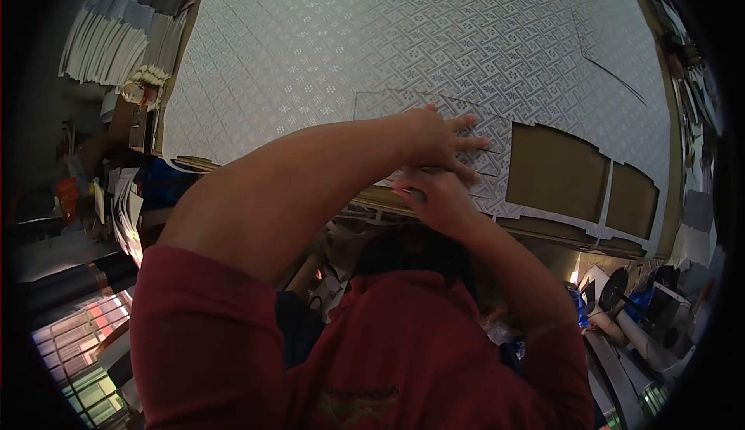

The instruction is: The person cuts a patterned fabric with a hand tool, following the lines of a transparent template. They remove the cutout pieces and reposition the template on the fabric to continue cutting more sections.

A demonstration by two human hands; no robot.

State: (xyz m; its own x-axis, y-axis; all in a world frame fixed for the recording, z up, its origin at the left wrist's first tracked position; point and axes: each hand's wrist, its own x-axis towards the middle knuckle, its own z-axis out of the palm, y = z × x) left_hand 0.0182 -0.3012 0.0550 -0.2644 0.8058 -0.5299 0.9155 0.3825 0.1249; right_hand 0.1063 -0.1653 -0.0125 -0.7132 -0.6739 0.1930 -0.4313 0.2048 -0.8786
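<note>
A pale, shiny sheet with a woven-lattice and flower pattern [466, 50] covers the table. My left hand [438, 144] lies flat on it close to the near edge, fingers spread and pointing right. Under and around this hand, a thin dark outline [355, 105] marks a roughly rectangular shape on the sheet. My right hand [438, 199] is at the table's near edge, just below the left one, with its fingers curled together. Something small and dark shows at its fingers, but I cannot tell what it is.
Right of my hands, two cut-out openings [557, 172] in the sheet show brown board. A long dark slit [613, 81] runs farther right. Stacks of pale sheets [105, 46] stand at the far left. White rolls [621, 321] are below the table's right end.
</note>
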